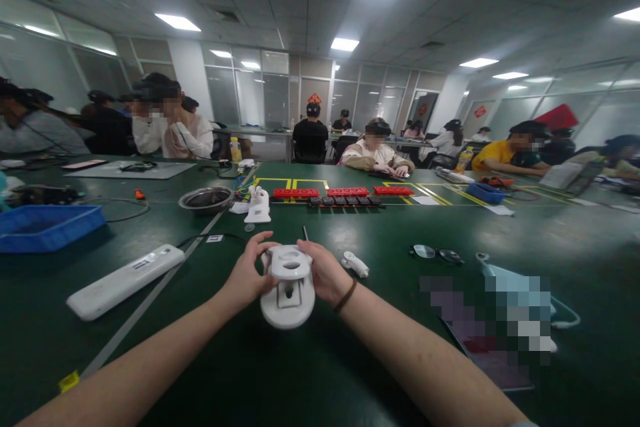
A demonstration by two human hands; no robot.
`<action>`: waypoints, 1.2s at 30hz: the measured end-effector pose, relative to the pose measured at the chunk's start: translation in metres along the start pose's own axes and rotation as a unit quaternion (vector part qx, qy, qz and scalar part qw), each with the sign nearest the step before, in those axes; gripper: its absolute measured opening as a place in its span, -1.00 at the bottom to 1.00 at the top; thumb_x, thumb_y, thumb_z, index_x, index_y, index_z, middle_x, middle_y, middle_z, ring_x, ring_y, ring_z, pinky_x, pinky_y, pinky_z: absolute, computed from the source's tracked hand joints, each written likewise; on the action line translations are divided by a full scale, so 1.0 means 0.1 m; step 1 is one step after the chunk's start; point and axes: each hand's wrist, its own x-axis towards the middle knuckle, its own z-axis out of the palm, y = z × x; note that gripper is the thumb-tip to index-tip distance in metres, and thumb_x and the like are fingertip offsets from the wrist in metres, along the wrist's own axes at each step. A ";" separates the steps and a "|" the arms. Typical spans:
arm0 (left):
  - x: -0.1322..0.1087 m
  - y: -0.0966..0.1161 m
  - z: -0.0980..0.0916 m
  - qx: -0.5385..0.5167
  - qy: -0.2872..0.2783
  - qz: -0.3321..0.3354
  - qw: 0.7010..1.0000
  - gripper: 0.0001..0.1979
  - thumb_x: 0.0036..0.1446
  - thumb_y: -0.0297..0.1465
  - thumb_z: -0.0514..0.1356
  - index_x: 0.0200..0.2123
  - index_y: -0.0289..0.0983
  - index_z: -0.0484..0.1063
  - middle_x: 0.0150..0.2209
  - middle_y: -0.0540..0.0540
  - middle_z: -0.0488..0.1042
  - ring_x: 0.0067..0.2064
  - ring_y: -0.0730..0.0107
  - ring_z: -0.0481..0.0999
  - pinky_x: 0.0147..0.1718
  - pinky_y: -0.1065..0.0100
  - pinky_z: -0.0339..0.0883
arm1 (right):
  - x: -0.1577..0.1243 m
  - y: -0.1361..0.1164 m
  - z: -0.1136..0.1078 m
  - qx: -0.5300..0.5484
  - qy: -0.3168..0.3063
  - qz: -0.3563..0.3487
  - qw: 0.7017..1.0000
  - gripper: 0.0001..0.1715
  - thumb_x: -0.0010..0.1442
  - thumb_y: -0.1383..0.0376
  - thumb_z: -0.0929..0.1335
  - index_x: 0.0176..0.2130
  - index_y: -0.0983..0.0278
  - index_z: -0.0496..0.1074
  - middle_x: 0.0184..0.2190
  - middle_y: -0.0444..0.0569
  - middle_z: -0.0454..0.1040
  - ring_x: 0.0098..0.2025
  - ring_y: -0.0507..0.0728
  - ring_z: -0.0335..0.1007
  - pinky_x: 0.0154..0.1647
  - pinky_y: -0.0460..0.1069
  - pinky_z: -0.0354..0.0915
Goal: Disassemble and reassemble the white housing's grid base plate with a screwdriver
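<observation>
Between my two hands is a white plastic part (289,310) with a rounded lower end, an oval hole near its top and a small dark opening lower down. My left hand (254,265) grips its left side, thumb at the front and fingers behind the upper edge. On the other side my right hand (324,272) is closed around the right edge, some fingers hidden behind the part. A thin dark rod (305,233) shows just above my right hand. To the right lies a small white jointed piece (356,264), and beyond my left hand stands another white plastic part (258,205).
A white power strip (127,280) and blue tray (53,227) lie left. Past my hands are a metal bowl (207,208), red strips (296,193) and a black strip (345,202). Eyeglasses (437,254) and a phone-like slab (495,360) lie right. Several people sit around.
</observation>
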 end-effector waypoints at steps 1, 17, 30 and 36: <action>0.00 -0.01 0.02 -0.009 -0.006 0.002 1.000 -0.18 -0.28 -0.27 0.28 0.05 -0.30 -0.03 -0.05 -0.24 0.29 -0.01 0.15 0.29 0.03 0.14 0.03 | 0.01 -0.03 -0.02 0.013 -0.004 0.024 1.000 -0.75 -0.03 0.18 0.30 -0.44 0.35 0.26 -0.59 -0.06 0.32 -0.50 0.10 0.32 -0.47 -0.02 0.29; -0.11 0.70 0.61 -0.633 0.157 -0.382 0.655 -0.53 0.18 -0.27 -0.28 0.01 -0.42 0.14 -0.15 -0.31 0.38 -0.09 0.15 0.40 -0.26 0.16 0.37 | 0.12 -0.23 -0.17 -0.004 0.175 -0.164 0.971 -0.60 -0.10 0.22 0.34 -0.21 0.31 0.27 -0.37 -0.05 0.35 -0.34 0.10 0.29 -0.28 -0.01 0.26; -0.12 0.45 0.91 -0.582 0.277 -0.364 0.672 -0.77 0.14 -0.49 -0.14 -0.40 -0.25 0.29 -0.48 0.00 0.39 -0.45 0.41 0.44 -0.44 0.33 0.38 | -0.11 -0.16 -0.07 -0.144 0.146 -0.313 0.927 -0.68 -0.02 0.28 0.31 -0.19 0.28 0.32 -0.21 -0.05 0.34 -0.14 0.11 0.23 -0.06 0.00 0.15; -0.24 0.31 0.63 -0.552 0.231 -0.398 0.695 -0.73 0.09 -0.62 -0.13 -0.61 -0.28 0.07 -0.69 0.08 0.08 -0.68 0.60 0.17 -0.69 0.55 0.17 | -0.19 -0.77 -0.21 0.013 0.129 -0.315 0.940 -0.64 -0.07 0.24 0.36 -0.21 0.24 0.31 -0.29 -0.11 0.34 -0.28 0.06 0.26 -0.22 -0.06 0.21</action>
